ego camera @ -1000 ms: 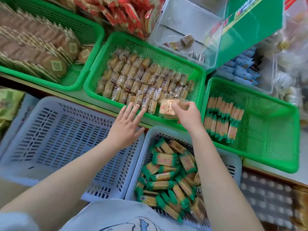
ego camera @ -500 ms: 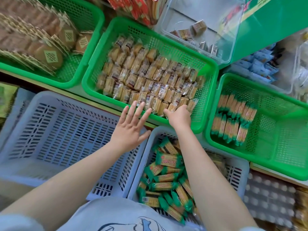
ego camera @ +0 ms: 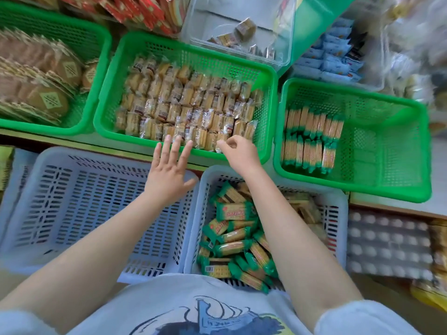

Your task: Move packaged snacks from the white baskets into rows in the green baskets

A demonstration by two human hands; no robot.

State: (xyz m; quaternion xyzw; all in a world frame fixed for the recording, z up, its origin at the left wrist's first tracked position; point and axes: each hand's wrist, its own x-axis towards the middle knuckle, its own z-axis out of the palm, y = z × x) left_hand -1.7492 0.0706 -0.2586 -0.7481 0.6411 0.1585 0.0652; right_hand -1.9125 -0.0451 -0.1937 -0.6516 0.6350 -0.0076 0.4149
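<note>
Judging from how the baskets look, the task is well along for one kind of snack and only started for the other. Nearest, the right white basket (ego camera: 337,213) holds a loose heap of green-ended packs (ego camera: 235,234), lying in all directions, so these are left to move. The left white basket (ego camera: 79,204) beside it shows no packs. Above it the left hand (ego camera: 169,174) hovers with its fingers (ego camera: 174,147) straight and spread wide, holding nothing, their tips at the near rim of the middle green basket (ego camera: 271,76). The right hand (ego camera: 238,151) is at the same rim, its fingers curled; they seem to pinch the edge of a clear-wrapped pack (ego camera: 221,142) in the front row, but I cannot tell surely. This basket is nearly full with clear-wrapped tan cakes (ego camera: 183,102) standing in several rows. Farther right, the right green basket (ego camera: 399,153) has only two short rows of green-ended packs (ego camera: 312,139) at its left side; most of its floor is bare.
</note>
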